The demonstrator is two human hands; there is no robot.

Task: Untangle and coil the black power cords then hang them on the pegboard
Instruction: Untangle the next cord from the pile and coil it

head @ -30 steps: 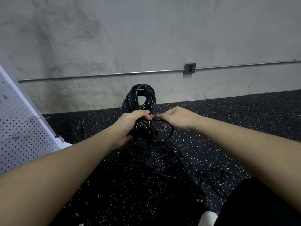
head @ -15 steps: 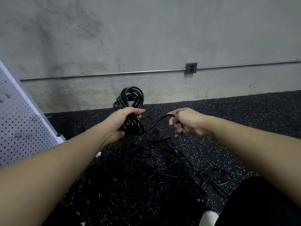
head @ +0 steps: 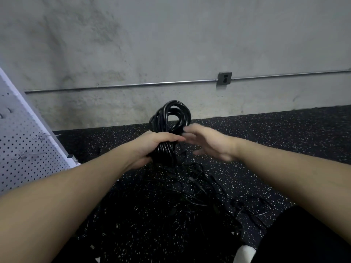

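Note:
My left hand point(head: 152, 149) grips a thick coil of black power cord point(head: 171, 118) around its middle, with the loops sticking up above my fist. My right hand point(head: 207, 143) is blurred just right of the coil, its fingers spread and reaching across the bundle. Whether it holds a strand of cord cannot be made out. Below both hands a tangled heap of black cords point(head: 190, 192) lies on the speckled floor. The white pegboard point(head: 24, 145) leans at the far left, with metal hooks point(head: 28, 155) on it.
A concrete wall with a metal conduit and an outlet box point(head: 224, 78) stands behind. The black speckled rubber floor point(head: 284, 141) stretches to the right. My dark trouser leg point(head: 303, 238) and a white sock point(head: 245, 253) fill the lower right corner.
My right hand, which was pulling a cord end out to the right, has swung back to the coil with fingers spread. The coil in my left hand has shifted right and stands more upright.

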